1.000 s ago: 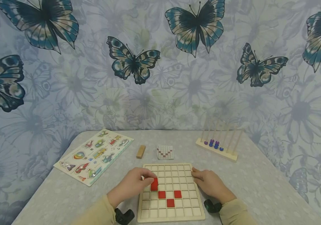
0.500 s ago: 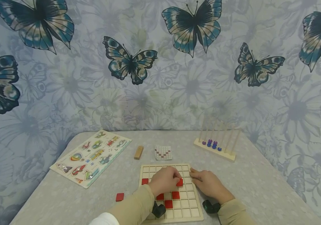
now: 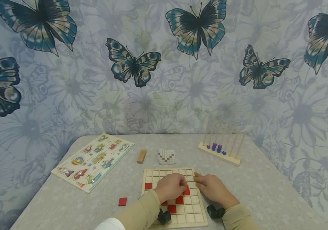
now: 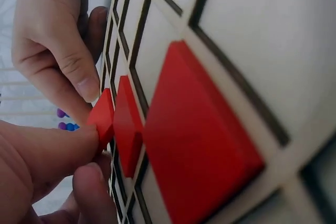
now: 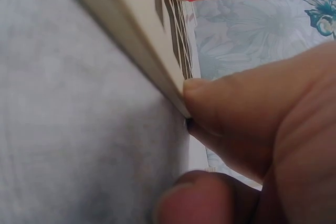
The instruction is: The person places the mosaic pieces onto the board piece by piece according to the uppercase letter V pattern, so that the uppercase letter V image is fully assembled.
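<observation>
A wooden grid board [image 3: 194, 220] with square cells lies at the table's front. My left hand [image 3: 169, 187] reaches over its middle and pinches a red square tile [image 3: 186, 191] between thumb and fingers. In the left wrist view that tile [image 4: 103, 119] stands tilted at the grid, beyond two flatter red tiles. In the head view, red tiles sit in cells at the lower middle [image 3: 172, 209], the centre [image 3: 179, 200] and the left side [image 3: 148, 186]; another is partly hidden by the left hand. My right hand [image 3: 213, 188] grips the board's right edge, thumb on the rim [image 5: 197, 95].
A loose red tile [image 3: 122, 201] lies left of the board. Behind it are a wooden block [image 3: 141, 156] and a small pattern card [image 3: 167, 157]. A picture puzzle board [image 3: 95, 159] lies back left; a bead rack with pegs [image 3: 219, 154] stands back right.
My left hand has moved right across the board, carrying a red tile, then slightly down and right with it. The left-side and loose tiles have come into view. The right hand stays at the edge.
</observation>
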### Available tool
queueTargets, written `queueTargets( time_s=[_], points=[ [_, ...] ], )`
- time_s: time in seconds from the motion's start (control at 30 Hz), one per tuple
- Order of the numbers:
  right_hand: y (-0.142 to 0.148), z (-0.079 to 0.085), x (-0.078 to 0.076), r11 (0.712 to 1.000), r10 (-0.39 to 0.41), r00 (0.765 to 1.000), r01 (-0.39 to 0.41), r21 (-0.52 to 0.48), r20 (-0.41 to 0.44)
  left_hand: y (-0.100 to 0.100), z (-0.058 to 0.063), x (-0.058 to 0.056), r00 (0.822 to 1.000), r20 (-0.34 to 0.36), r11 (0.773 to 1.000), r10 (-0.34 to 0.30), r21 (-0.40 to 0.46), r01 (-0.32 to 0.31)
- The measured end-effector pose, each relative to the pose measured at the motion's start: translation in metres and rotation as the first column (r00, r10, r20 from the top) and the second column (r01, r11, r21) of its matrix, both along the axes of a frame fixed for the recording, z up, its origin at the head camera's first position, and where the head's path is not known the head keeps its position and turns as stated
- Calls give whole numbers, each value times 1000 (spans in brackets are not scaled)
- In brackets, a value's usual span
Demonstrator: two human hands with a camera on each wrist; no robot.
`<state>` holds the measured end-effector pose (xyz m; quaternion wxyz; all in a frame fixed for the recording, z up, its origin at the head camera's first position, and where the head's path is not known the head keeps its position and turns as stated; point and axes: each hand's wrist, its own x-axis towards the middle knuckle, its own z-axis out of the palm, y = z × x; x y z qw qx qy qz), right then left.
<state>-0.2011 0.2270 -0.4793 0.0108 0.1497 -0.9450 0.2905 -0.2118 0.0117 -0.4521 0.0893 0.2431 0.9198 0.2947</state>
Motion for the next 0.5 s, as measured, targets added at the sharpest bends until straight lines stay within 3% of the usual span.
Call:
queueTargets(
  time_s=[0.17,0.37,0.5],
  points=[
    [0,0,0,1000,3,1000,-3,4,-6,3,2,2,998,-65,999,-21,-38,19],
    [0,0,0,1000,-1,1000,1,4,0,6,3,2,995,-94,997,16,-69,-23],
    [1,0,-1,1000,0,1000,0,6,3,8,4,2,993,-121,994,0,-113,-13]
  ],
)
